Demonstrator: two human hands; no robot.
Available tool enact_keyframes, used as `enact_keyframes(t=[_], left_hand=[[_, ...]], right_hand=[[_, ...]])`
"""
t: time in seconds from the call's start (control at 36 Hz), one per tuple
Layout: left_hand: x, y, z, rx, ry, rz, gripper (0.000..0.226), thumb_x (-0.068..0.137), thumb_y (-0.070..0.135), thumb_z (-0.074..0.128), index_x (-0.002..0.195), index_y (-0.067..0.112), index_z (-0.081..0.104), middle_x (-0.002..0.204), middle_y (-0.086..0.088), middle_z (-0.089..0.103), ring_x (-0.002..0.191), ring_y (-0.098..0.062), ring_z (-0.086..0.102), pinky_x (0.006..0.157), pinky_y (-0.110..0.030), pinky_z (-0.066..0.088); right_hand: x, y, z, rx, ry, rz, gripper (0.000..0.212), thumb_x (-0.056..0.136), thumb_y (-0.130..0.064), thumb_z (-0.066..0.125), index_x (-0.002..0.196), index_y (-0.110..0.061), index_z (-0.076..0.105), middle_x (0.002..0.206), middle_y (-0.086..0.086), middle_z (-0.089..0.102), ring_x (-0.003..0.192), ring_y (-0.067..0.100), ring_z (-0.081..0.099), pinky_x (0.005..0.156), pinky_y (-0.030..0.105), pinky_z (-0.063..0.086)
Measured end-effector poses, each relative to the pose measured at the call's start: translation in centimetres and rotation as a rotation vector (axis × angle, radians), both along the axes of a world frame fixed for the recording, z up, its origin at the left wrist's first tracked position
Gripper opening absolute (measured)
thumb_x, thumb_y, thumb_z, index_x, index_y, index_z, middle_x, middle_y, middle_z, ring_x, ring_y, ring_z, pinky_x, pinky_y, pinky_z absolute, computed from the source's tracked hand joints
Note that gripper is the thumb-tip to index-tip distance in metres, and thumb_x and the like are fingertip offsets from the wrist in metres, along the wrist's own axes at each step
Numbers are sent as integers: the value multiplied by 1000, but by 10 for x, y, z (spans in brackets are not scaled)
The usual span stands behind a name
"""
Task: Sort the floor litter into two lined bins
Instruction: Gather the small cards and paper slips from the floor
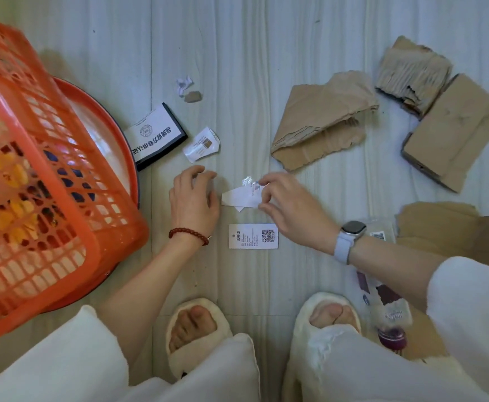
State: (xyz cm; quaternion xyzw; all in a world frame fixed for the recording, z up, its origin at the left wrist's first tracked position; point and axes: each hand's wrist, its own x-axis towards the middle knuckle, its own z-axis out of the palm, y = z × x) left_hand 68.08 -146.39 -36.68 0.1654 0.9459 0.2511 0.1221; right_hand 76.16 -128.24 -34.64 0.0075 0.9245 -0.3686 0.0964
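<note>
Floorboards [237,53] hold cardboard [321,120], maybe a bottle [391,323]

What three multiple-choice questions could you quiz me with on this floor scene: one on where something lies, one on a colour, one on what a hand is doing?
1. Where does the QR-code tag lie?
A. inside the basket
B. on the floor between the forearms, near the slippers
C. on the cardboard

2. What colour is the mesh basket?
A. orange
B. green
C. black

3. What is the right hand doing?
A. resting flat on the floor
B. lifting a cardboard piece
C. pinching a white paper scrap

Answers: 1 B, the tag sits on bare floorboards below both hands. 2 A, its lattice is bright orange. 3 C, thumb and fingers close on the scrap, while the left hand holds nothing.
</note>
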Motion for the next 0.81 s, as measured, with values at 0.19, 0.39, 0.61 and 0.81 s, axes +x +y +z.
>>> enact_keyframes(t=[0.19, 0.39, 0.61, 0.81], left_hand=[[-13, 7, 0, 10, 24, 118, 37, 78, -1, 53, 114, 7, 60, 125, -16, 50, 117, -35, 44, 96, -41, 35], [-11, -3, -3, -30, 31, 91, 41, 76, 0, 54, 116, 5, 57, 127, -19, 48, 118, -38, 44, 94, -43, 38], [-14, 1, -3, -83, 65, 76, 50, 72, -2, 55, 122, 6, 52, 131, -20, 46, 117, -40, 43, 93, -47, 37], [-26, 5, 2, -167, 123, 69, 50, 69, 0, 56, 119, 7, 55, 132, -21, 46, 118, -42, 42, 89, -49, 35]], right_hand=[[40, -36, -25, 468, 75, 445, 22, 69, -27, 70, 74, -10, 57, 129, 16, 54, 110, 30, 55, 74, 35, 40], [40, -59, -27, 423, 54, 225, 51, 44, -11, 82, 79, -13, 44, 86, 6, 60, 68, 24, 55, 55, 23, 38], [31, -55, -27, 447, -59, 233, 60, 48, -5, 80, 103, -8, 58, 77, 5, 51, 64, 23, 50, 56, 28, 34], [24, -41, -22, 456, 47, 300, 35, 49, -8, 85, 63, -14, 53, 61, 2, 51, 48, 20, 49, 48, 22, 28]])
